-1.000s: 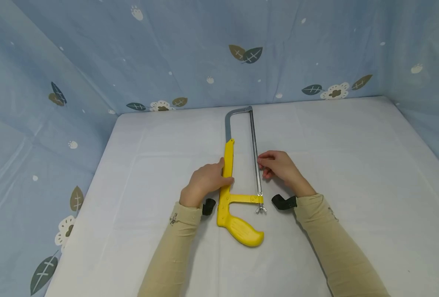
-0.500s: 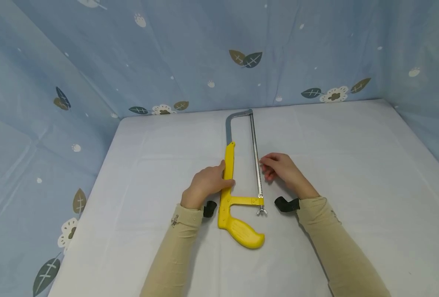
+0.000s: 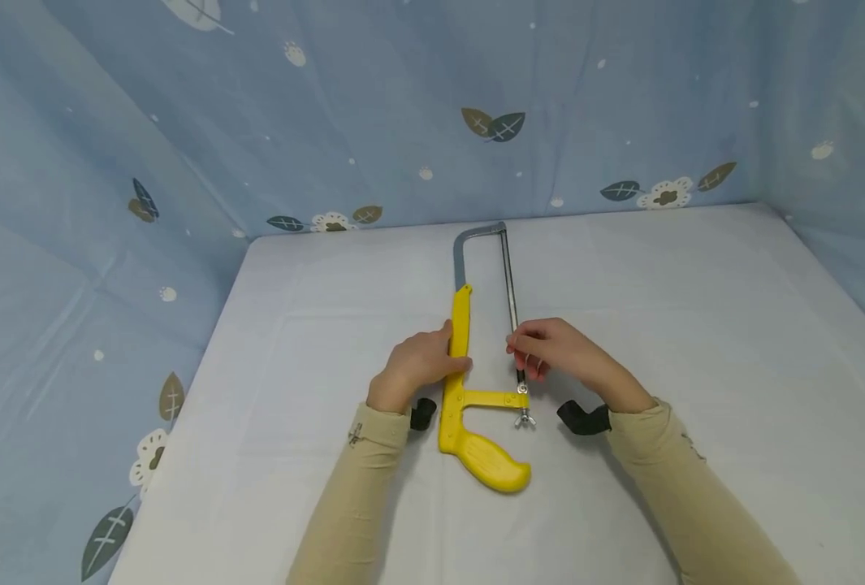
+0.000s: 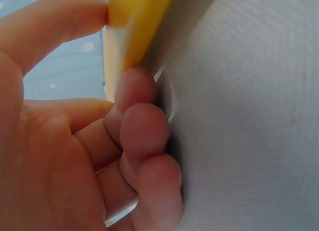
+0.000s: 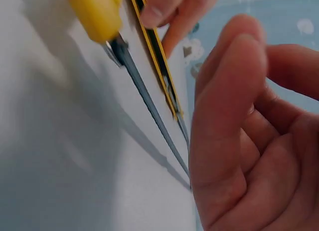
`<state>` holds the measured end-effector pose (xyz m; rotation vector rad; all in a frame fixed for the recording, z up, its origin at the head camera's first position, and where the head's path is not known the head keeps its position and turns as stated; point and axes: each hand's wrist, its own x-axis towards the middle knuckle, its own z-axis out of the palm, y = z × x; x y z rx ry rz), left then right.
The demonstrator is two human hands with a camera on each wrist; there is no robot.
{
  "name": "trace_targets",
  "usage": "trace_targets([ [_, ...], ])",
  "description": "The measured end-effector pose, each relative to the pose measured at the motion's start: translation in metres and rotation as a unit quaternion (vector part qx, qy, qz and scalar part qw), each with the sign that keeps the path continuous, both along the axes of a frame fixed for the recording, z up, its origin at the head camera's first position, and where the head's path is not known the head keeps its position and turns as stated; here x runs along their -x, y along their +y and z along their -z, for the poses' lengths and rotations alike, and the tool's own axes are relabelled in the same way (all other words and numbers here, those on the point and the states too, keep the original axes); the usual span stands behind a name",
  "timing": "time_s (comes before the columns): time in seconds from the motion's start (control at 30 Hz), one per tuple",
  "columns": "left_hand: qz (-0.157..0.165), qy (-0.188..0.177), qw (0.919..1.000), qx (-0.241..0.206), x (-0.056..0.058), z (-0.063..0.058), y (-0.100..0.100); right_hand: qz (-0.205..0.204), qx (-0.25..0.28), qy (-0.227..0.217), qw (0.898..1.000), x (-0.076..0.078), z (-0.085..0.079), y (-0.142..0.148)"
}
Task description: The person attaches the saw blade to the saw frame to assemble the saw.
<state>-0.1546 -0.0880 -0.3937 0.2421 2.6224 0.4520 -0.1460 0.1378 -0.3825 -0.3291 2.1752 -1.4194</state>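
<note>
A hacksaw (image 3: 494, 463) with a yellow handle and frame lies on the white-covered table in the head view, its grey bow pointing away. My left hand (image 3: 417, 361) grips the yellow frame between thumb and fingers; the left wrist view shows the frame (image 4: 144, 32) against that hand. Over the lower part of the blade (image 3: 508, 276) is my right hand (image 3: 560, 345), fingers curled and thumb against the index finger. In the right wrist view the blade (image 5: 149, 104) runs apart from those fingertips, and nothing shows between them. A wing nut (image 3: 525, 419) sits at the blade's near end.
Black elbow-shaped pieces show beside the left wrist (image 3: 423, 414) and the right cuff (image 3: 583, 418). The white tabletop (image 3: 695, 325) spreads around the saw. A blue patterned cloth (image 3: 403, 97) hangs behind the table's far edge and at both sides.
My right hand has slid down along the blade toward the handle and now overlaps it. The left hand keeps its grip on the hacksaw frame. The head view has shifted slightly.
</note>
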Motion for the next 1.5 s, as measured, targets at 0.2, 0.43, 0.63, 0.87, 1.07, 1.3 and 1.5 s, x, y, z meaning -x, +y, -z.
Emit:
trace_targets([
  [0.2, 0.005, 0.006, 1.0000, 0.002, 0.000, -0.001, 0.000, -0.052, -0.006, -0.011, 0.999, -0.023, -0.003, 0.009],
  [0.43, 0.008, 0.007, 0.9999, -0.005, -0.001, -0.002, 0.000, -0.081, 0.004, -0.037, 0.996, -0.041, 0.004, 0.015],
  [0.63, 0.007, 0.003, 1.0000, -0.002, -0.002, -0.003, 0.000, -0.113, 0.012, -0.047, 0.992, -0.046, 0.013, 0.011],
  [0.87, 0.003, 0.003, 1.0000, -0.003, -0.003, -0.003, 0.000, -0.124, -0.019, -0.046, 0.991, -0.047, 0.021, 0.013],
  [1.07, 0.004, 0.007, 0.9999, -0.007, -0.003, -0.001, -0.001, -0.115, -0.060, -0.033, 0.991, -0.046, 0.024, 0.018],
  [1.3, 0.002, 0.012, 0.9999, -0.005, -0.002, 0.004, -0.004, -0.114, -0.079, -0.021, 0.990, -0.047, 0.027, 0.018],
  [1.5, 0.002, 0.013, 0.9999, -0.008, -0.002, 0.005, -0.002, -0.095, -0.088, -0.036, 0.991, -0.049, 0.030, 0.018],
])
